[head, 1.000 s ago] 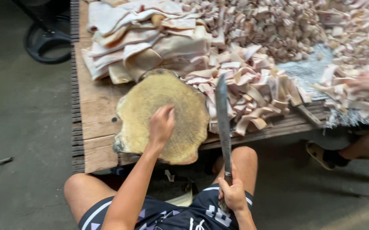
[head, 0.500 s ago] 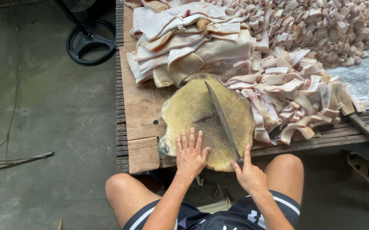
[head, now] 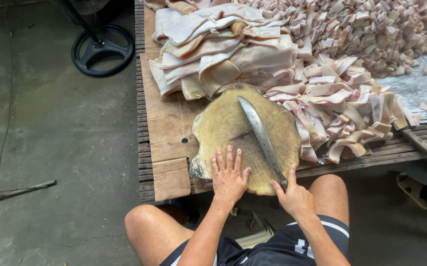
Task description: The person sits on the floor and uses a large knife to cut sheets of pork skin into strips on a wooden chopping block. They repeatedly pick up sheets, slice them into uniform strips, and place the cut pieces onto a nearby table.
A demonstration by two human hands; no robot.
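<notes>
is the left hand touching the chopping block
Touching. The head view shows the left hand lying flat, fingers spread, on the near part of the round wooden chopping block, beside the long knife.

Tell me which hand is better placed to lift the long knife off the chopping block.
Probably the right hand: it already rests at the handle end of the knife. The left hand lies flat on the chopping block, apart from the blade.

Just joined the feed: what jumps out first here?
A long knife lies across a round yellowish chopping block at the platform's near edge, the right hand at its handle, the left hand flat on the block. Behind are stacked pale slabs; to their right, cut strips.
</notes>
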